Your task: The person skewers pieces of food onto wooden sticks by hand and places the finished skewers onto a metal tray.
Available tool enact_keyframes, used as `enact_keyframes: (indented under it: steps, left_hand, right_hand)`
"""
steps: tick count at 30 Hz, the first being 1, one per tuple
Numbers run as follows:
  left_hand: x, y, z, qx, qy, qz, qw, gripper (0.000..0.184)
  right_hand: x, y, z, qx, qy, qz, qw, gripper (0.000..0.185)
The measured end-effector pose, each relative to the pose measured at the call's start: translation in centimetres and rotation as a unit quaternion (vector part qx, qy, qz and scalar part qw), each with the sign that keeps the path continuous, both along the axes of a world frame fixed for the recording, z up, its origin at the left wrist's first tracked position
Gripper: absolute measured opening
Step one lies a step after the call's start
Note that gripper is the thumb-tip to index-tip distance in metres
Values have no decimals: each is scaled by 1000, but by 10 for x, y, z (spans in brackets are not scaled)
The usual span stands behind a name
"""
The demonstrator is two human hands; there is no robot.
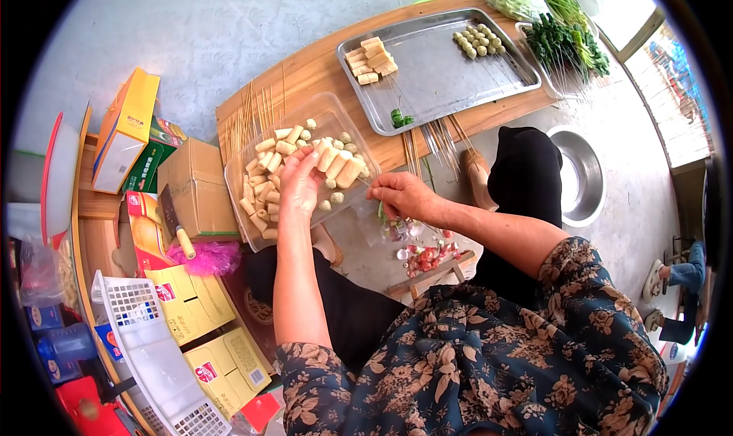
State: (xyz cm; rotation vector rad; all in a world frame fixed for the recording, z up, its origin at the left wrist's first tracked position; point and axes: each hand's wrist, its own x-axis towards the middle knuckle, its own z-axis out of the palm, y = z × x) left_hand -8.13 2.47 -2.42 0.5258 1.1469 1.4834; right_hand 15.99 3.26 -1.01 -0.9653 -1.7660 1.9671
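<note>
Over a clear plastic tub (256, 172) of beige roll pieces and round balls, my left hand (301, 180) pinches the end of a row of several beige rolls (341, 164). My right hand (405, 195) is to the right of the row, its fingers closed around what looks like the thin skewer under the rolls. Behind, a metal tray (435, 85) bears a stack of skewered rolls (371, 60) on its left, a cluster of greenish balls (479, 41) on its right, and a bit of green pepper (401, 118) near its front edge.
Bare skewers (256, 123) lie left of the tray; more stick out below it. Leafy greens (565, 43) are at the back right. A steel basin (578, 175) stands on the floor. Cardboard boxes (200, 188) and a white basket (156, 352) are on the left. Another person's legs (686, 291) show far right.
</note>
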Motion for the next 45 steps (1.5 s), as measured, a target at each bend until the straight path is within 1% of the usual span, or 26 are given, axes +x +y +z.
enact_keyframes:
  steps: [5,7,8,10,11,15,17,20,21,23,25,27,29,31,32,34,38,40,45]
  left_hand:
    - [0,0,0,2,2,9,1000,21]
    - [-6,1,-7,-5,14,45,999,22]
    - [-8,2,-10,-4,29,68,997,21]
    - [-9,2,-11,0,52,95,994,20]
    - [-8,3,-11,-6,59,92,994,19]
    - [-1,5,-3,0,59,66,996,27]
    - [0,6,1,0,55,64,996,29]
    - [7,3,17,-39,130,80,988,38]
    - [8,3,19,-35,127,78,988,38]
    - [9,3,22,-32,159,48,986,31]
    - [9,2,26,-25,160,40,986,32]
    - [10,0,30,-14,164,29,986,33]
    - [12,1,35,-15,165,30,986,33]
    - [14,3,38,-16,170,15,985,32]
    - [16,3,41,-9,144,27,989,33]
    - [19,4,45,-1,144,15,990,32]
    - [23,7,49,-2,159,-6,987,28]
    - [26,8,51,-8,167,-14,986,26]
    - [27,9,47,-7,167,-31,985,28]
  right_hand:
    - [0,0,2,-6,-2,-1,1000,19]
    - [-1,1,-3,74,-6,-23,997,17]
    - [0,1,-6,77,-7,-27,997,17]
    - [3,0,-12,271,-27,-78,959,14]
    - [5,1,-12,276,-33,-85,957,14]
    - [11,6,1,279,-29,-89,956,14]
    - [15,11,11,152,-13,-79,985,18]
    - [23,32,21,155,-3,-112,982,15]
    - [28,46,23,189,-28,-115,975,17]
    - [33,76,18,180,-27,-157,971,19]
    - [38,110,15,171,-53,-209,961,20]
    - [49,145,16,179,-94,-234,951,20]
    - [54,173,14,223,-154,-275,923,18]
    - [58,200,1,223,-175,-306,909,17]
    - [58,212,-7,223,-174,-306,909,17]
    - [58,231,-23,236,-239,-331,882,18]
    - [49,264,-61,227,-276,-328,875,19]
    - [37,271,-69,244,-311,-341,853,19]
    - [19,276,-76,236,-315,-333,857,20]
